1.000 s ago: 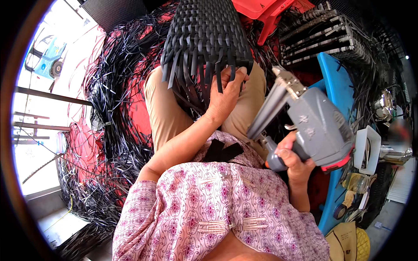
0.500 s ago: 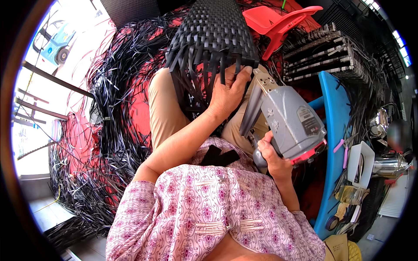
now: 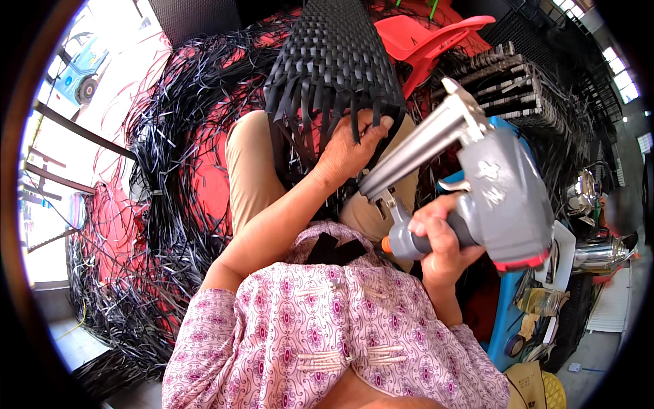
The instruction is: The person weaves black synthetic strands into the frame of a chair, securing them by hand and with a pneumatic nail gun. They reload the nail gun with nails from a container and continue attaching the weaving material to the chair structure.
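Note:
My left hand (image 3: pixel 349 144) is closed, pinching a black strip at the lower right corner of a black woven panel (image 3: pixel 334 58). The panel stands between my knees, its loose strip ends hanging down in a fringe. My right hand (image 3: pixel 443 240) wraps round the grip of a grey cordless nail gun (image 3: pixel 509 194), tilted, with a red-trimmed base. The gun's long metal magazine (image 3: pixel 415 151) points toward my lap, and its nose is up, apart from the panel. Part of my left fingers is hidden behind the strips.
Black strips (image 3: pixel 180 163) lie heaped over a red floor cover (image 3: pixel 208 180) at the left. A red plastic chair (image 3: pixel 426 44) stands ahead. A stack of woven frames (image 3: pixel 507 85) is at the far right. Beside me, a blue bench (image 3: pixel 507 320) carries a white tray (image 3: pixel 560 255) and tools.
The nail gun has come away from the panel's corner, moving right and turning so that its magazine now shows. My left hand stays at the panel's edge, slightly lower.

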